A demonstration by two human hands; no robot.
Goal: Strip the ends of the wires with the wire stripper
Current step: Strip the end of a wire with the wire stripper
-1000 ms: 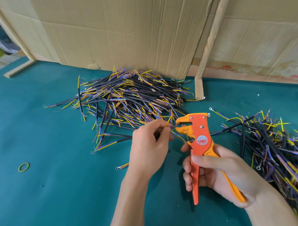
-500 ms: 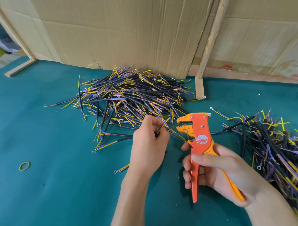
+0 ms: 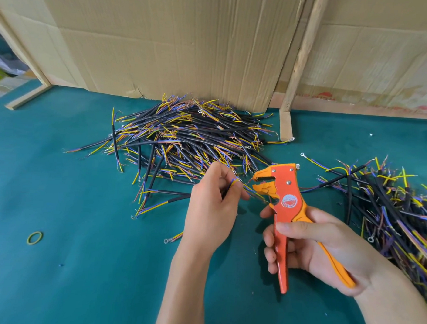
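left hand [image 3: 209, 210] is pinching a thin, floppy wire [image 3: 246, 189] near its tip; right hand [image 3: 308, 245] is gripping the wire stripper [image 3: 284, 208], beak gaping toward nine o'clock.

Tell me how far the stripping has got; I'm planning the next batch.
Hard to count. Many ends in the middle pile show bare copper strands, so those look stripped. In hand: the left hand pinches one cable's thin wires just short of the open stripper, held by the right hand. Left: seemingly the right pile, though which pile is finished isn't clear.
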